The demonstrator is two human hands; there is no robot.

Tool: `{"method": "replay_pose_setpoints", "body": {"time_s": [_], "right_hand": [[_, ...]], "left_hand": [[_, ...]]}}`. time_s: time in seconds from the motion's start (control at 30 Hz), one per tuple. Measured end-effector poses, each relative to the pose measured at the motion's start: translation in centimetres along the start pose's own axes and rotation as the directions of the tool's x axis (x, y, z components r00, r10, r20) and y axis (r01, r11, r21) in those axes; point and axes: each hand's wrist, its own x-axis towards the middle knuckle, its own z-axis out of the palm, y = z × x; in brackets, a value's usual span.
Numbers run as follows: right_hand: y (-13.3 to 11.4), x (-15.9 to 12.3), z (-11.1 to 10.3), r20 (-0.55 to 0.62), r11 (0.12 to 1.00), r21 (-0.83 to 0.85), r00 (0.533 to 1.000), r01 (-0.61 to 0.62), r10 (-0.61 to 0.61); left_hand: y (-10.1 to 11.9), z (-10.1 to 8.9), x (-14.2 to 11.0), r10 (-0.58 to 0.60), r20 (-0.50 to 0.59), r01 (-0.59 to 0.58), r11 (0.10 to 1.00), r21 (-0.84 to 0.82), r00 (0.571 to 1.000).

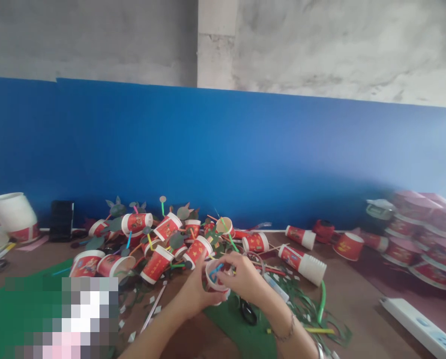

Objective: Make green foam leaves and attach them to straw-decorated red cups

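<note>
At the near middle of a cluttered brown worktop (pixel 178 324), a paper cup (pixel 218 285) is held up, tilted, its mouth showing. The left hand (pixel 196 289) wraps its fingers around the side. The right hand (pixel 241 274) reaches to the mouth, fingers bunched narrowly at a blue strip (pixel 216 270) inside; whether they grip it, I cannot tell. The cup looks light, thin-walled and easily dented, best held gently around its side, just below the stiffer rim. Red cups (pixel 156 264) lie heaped behind.
</note>
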Motion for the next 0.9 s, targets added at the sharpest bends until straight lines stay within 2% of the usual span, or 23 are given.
{"method": "replay_pose_setpoints", "body": {"time_s": [0.1,0.2,0.3,0.43,0.6,0.7,0.8,0.9], "right_hand": [[0.3,0.2,0.1,-0.017,0.998,0.039,0.998,-0.053,0.054],[0.4,0.4,0.4,-0.019,0.987,0.123,0.994,-0.104,0.107],[0.5,0.5,0.7,-0.025,0.965,0.217,0.988,-0.146,0.155],[0.1,0.3,0.5,-0.081,0.956,0.263,0.984,-0.13,0.156],[-1.3,-0.2,-0.3,-0.108,0.939,0.325,0.982,-0.11,0.153],[-1.9,-0.4,-0.6,-0.125,0.952,0.298,0.985,-0.076,0.117],[-2.1,-0.7,-0.9,-0.135,0.987,0.159,0.99,-0.018,0.04],[-1.9,-1.0,-1.4,-0.024,1.0,0.018,1.0,0.02,-0.019]], "left_hand": [[-1.6,0.8,0.3,0.091,-0.099,-0.076,0.986,0.151,0.991],[-1.9,1.4,0.3,0.158,-0.172,-0.108,0.957,0.27,0.972],[-1.3,1.9,0.1,0.185,-0.147,-0.148,0.962,0.23,0.972],[-0.5,2.2,-0.4,0.218,-0.103,-0.209,0.974,0.092,0.97],[0.1,2.0,-0.9,0.253,-0.147,-0.235,0.964,0.126,0.956],[0.2,1.8,-1.0,0.284,-0.173,-0.259,0.954,0.151,0.943],[0.0,1.7,-1.1,0.288,-0.189,-0.249,0.947,0.204,0.939],[-0.4,1.6,-1.2,0.301,-0.17,-0.243,0.924,0.296,0.938]]}}
